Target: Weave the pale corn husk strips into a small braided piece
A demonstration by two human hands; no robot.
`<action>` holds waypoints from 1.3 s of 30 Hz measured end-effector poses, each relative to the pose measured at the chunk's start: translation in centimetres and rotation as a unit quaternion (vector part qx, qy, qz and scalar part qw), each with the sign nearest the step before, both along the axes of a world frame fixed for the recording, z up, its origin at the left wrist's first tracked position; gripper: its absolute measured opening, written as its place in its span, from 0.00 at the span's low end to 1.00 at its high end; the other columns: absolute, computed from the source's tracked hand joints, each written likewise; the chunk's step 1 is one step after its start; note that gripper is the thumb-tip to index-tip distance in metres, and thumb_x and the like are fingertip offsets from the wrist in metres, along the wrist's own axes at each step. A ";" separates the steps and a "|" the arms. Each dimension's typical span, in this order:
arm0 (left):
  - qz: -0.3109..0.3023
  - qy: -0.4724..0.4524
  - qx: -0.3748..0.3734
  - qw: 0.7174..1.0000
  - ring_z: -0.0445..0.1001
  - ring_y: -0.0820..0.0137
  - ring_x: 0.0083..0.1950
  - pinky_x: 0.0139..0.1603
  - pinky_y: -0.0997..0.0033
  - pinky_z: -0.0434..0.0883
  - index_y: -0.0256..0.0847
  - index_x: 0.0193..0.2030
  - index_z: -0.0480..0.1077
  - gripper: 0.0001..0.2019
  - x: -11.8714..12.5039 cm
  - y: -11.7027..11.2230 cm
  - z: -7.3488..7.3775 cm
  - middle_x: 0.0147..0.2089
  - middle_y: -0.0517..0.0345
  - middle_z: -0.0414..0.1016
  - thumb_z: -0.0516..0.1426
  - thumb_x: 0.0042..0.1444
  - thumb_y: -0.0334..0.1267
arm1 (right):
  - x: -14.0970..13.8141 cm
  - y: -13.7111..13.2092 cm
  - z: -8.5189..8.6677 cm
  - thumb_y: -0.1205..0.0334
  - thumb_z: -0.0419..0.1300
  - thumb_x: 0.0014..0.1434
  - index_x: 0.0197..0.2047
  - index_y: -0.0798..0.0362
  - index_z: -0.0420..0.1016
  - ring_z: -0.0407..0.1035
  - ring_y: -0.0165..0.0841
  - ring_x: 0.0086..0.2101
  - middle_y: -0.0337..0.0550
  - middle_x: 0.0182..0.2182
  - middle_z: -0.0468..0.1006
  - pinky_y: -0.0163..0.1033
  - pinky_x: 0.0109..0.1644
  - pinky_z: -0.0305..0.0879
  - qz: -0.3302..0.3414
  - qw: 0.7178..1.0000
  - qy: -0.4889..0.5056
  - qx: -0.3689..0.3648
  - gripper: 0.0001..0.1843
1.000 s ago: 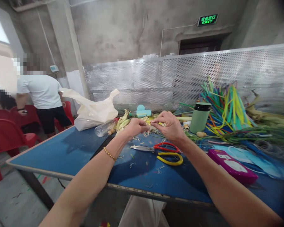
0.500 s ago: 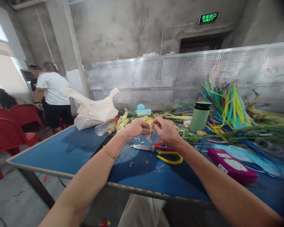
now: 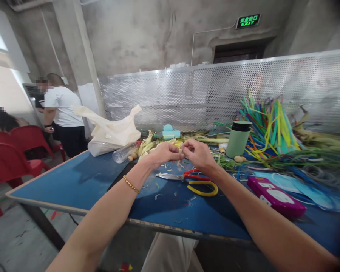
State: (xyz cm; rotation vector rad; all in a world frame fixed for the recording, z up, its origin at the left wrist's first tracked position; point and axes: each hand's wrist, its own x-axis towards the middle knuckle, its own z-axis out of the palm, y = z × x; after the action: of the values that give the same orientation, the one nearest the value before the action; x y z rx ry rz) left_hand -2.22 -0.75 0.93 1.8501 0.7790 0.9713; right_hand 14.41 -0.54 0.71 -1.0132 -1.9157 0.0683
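Over the table's middle, my left hand and my right hand meet with their fingertips pinched. Between them is a small pale strip that looks like corn husk; a thin end hangs below the fingers. My left hand grips the strip, while the tips of my right fingers close on its other side and partly hide it. Just below lies a pair of scissors with one red and one yellow handle, blades pointing left. Pale corn husks lie behind my left hand.
On the blue table stand a white plastic bag, a clear bottle and a green canister. To the right are coloured strips, a purple box and blue face masks. Husk scraps litter the front.
My fingers have shifted slightly around the pale strip, which shows a little more now. The view has moved slightly. A person in a white shirt at the left has changed posture.
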 end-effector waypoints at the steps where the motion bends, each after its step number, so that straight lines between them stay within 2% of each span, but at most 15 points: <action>1: 0.002 0.002 0.001 1.000 0.62 0.78 0.25 0.27 0.74 0.58 0.33 0.23 0.71 0.15 0.0 0.0 -0.1 0.22 0.60 0.67 0.65 0.42 0.45 | 0.0 0.0 0.0 0.64 0.55 0.54 0.29 0.54 0.71 0.68 0.30 0.26 0.40 0.25 0.76 0.34 0.32 0.59 0.003 1.000 0.000 -0.003 0.06; 6: 0.006 -0.018 -0.009 1.000 0.61 0.78 0.24 0.27 0.74 0.58 0.32 0.24 0.73 0.14 0.1 0.1 -0.2 0.23 0.57 0.69 0.64 0.42 0.44 | 0.3 0.4 0.1 0.58 0.55 0.58 0.30 0.55 0.72 0.65 0.29 0.25 0.39 0.23 0.74 0.35 0.30 0.59 0.019 1.000 -0.004 0.011 0.11; 11: 0.031 -0.056 -0.029 0.998 0.58 0.79 0.22 0.24 0.74 0.52 0.32 0.22 0.72 0.13 0.0 0.4 -0.1 0.23 0.57 0.69 0.64 0.42 0.42 | 1.4 0.4 1.1 0.52 0.56 0.57 0.35 0.56 0.76 0.70 0.32 0.28 0.44 0.28 0.78 0.36 0.31 0.63 0.040 0.999 0.020 -0.009 0.15; 16: 0.073 -0.055 -0.016 0.996 0.55 0.80 0.21 0.23 0.74 0.50 0.33 0.21 0.71 0.14 -0.1 0.5 0.0 0.21 0.59 0.67 0.64 0.40 0.44 | 2.4 0.2 1.7 0.59 0.61 0.51 0.31 0.56 0.77 0.72 0.33 0.29 0.45 0.28 0.79 0.36 0.32 0.66 0.054 0.997 -0.012 -0.054 0.09; 21: 0.102 -0.010 0.037 0.994 0.54 0.79 0.21 0.24 0.73 0.49 0.34 0.20 0.71 0.14 -0.2 0.9 -0.4 0.17 0.63 0.62 0.63 0.43 0.44 | 2.2 0.2 1.8 0.63 0.59 0.51 0.30 0.56 0.77 0.69 0.31 0.27 0.43 0.26 0.78 0.35 0.31 0.64 0.033 0.999 -0.017 -0.014 0.07; 25: 0.107 -0.013 0.038 0.993 0.54 0.79 0.21 0.24 0.73 0.49 0.34 0.20 0.71 0.13 -0.2 1.2 -0.6 0.17 0.63 0.61 0.62 0.44 0.43 | 2.1 0.0 1.8 0.63 0.59 0.52 0.29 0.55 0.77 0.69 0.31 0.28 0.43 0.28 0.77 0.36 0.33 0.63 0.015 0.999 -0.030 0.037 0.07; 31: 0.092 -0.021 0.036 0.995 0.53 0.79 0.21 0.24 0.73 0.49 0.34 0.20 0.70 0.14 -0.3 1.1 -0.5 0.18 0.62 0.61 0.62 0.43 0.45 | 2.2 -0.2 2.0 0.63 0.61 0.51 0.30 0.54 0.78 0.70 0.31 0.30 0.42 0.29 0.78 0.35 0.34 0.64 0.065 0.996 -0.064 -0.001 0.05; 39: 0.101 0.036 0.043 0.993 0.56 0.78 0.23 0.25 0.73 0.51 0.34 0.21 0.72 0.13 -0.2 0.7 -0.4 0.19 0.62 0.62 0.62 0.43 0.44 | 2.4 0.5 1.6 0.65 0.60 0.51 0.29 0.52 0.78 0.68 0.32 0.31 0.43 0.29 0.75 0.37 0.37 0.63 0.056 0.991 -0.102 0.073 0.05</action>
State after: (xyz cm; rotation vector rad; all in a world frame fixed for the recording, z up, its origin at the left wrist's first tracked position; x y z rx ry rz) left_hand -2.41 -0.02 0.49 1.9159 0.9974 1.0861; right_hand 16.85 -0.07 2.33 -0.8405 -2.1290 -0.1144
